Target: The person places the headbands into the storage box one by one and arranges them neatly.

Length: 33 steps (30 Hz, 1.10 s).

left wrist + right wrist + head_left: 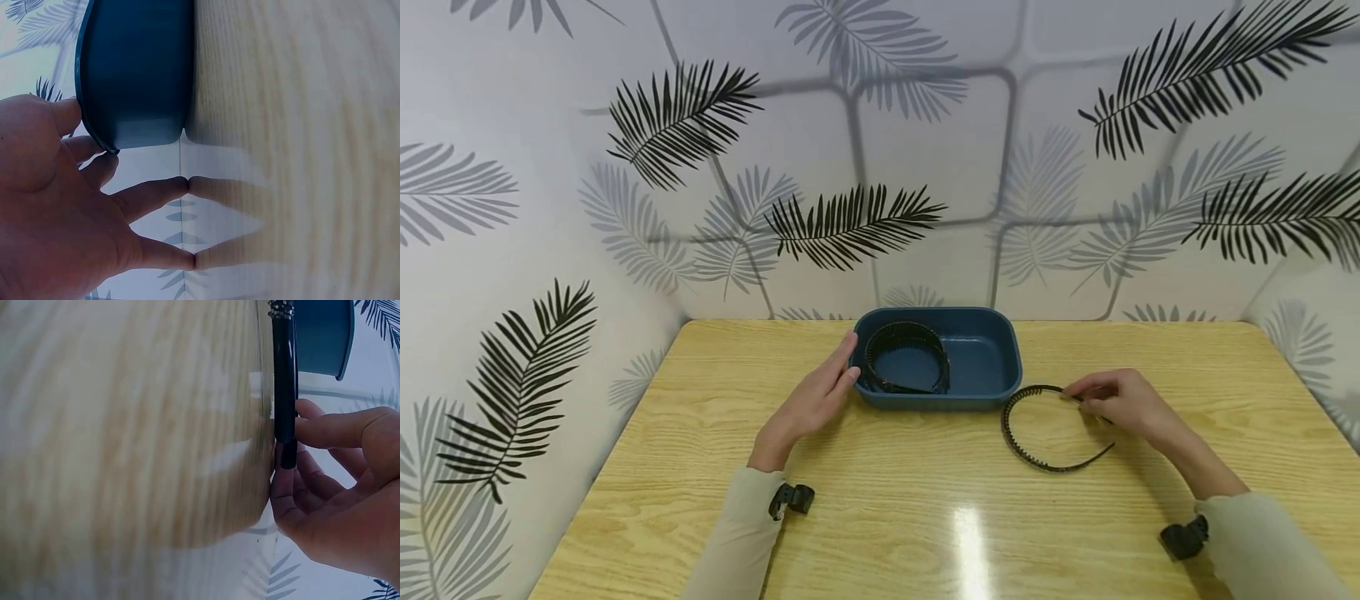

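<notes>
A dark blue rectangular bin [977, 402] stands on the table near the wall. In its left half lie black toothed headbands [871, 354], overlapping so that their number is unclear. My left hand [808, 406] is at the bin's left end; in the left wrist view the thumb touches the rim, and two spread fingertips touch the table. Right of the bin, another black headband [1007, 422] lies on the table, toothed along its inside, its ends toward the right. My right hand [1123, 404] pinches its far arm near the end, between thumb and fingers. Glittery decoration shows on this headband [285, 381] in the right wrist view.
The wood-grain table [880, 492] meets a wall [940, 150] printed with feather-like leaves right behind the bin. Side walls close in at left and right. A black wrist camera [1183, 537] is strapped on each forearm.
</notes>
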### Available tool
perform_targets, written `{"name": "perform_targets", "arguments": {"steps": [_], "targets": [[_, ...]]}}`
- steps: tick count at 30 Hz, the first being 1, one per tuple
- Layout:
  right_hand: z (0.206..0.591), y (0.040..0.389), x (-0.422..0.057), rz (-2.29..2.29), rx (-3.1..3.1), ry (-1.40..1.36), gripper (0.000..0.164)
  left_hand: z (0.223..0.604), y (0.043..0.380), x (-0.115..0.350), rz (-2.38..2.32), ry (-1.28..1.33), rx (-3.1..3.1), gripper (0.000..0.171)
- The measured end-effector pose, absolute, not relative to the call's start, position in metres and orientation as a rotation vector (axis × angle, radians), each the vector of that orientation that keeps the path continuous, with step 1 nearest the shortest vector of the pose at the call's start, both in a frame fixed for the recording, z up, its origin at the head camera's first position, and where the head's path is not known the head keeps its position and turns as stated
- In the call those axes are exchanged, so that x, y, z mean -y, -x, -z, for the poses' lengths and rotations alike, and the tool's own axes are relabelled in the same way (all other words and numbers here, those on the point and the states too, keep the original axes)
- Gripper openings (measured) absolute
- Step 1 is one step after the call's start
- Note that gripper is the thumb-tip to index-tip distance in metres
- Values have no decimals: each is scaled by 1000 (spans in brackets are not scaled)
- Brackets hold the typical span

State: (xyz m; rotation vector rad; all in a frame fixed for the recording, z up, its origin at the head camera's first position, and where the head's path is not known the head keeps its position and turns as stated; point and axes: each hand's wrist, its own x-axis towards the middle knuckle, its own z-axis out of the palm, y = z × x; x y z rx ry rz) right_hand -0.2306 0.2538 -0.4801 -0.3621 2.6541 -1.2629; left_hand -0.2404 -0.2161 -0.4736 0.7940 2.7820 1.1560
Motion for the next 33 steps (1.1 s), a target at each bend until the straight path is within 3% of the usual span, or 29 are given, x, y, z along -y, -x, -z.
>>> {"name": "perform_targets", "arguments": {"steps": [8, 33], "targets": [[477, 228, -261, 1240, -2615, 393, 23, 475, 241, 215, -1163, -797, -2777, 60], [475, 221, -294, 1478, -2315, 263, 50, 473, 240, 215, -1178, -782, -2753, 60]]}}
